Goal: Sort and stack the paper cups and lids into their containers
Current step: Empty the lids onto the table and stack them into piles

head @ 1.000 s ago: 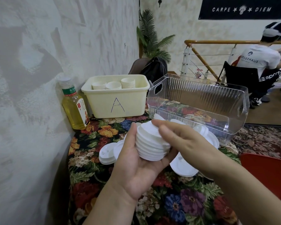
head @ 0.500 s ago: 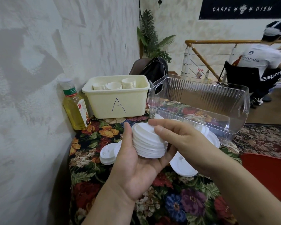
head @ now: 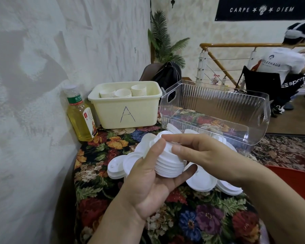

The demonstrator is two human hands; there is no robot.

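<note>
My left hand (head: 148, 184) cups a stack of white lids (head: 169, 164) from below, thumb up along its left side. My right hand (head: 201, 154) reaches in from the right, its fingers laid over the top lid and its thumb against the stack's side. Loose white lids (head: 118, 166) lie on the floral tablecloth around the hands, more at the right (head: 202, 184). The cream bin marked A (head: 125, 110) holds stacks of paper cups (head: 138, 89). A clear plastic bin (head: 217, 110) stands to the right of it, with nothing seen inside.
A bottle of yellow drink (head: 80, 115) stands against the wall at the left. A red chair (head: 296, 182) sits at the table's right edge. A seated person (head: 282, 66) and a railing are further back right. A backpack (head: 167, 74) lies behind the cream bin.
The stack has tilted more upright in my left hand. My right fingers have slid across the top lid toward the left thumb.
</note>
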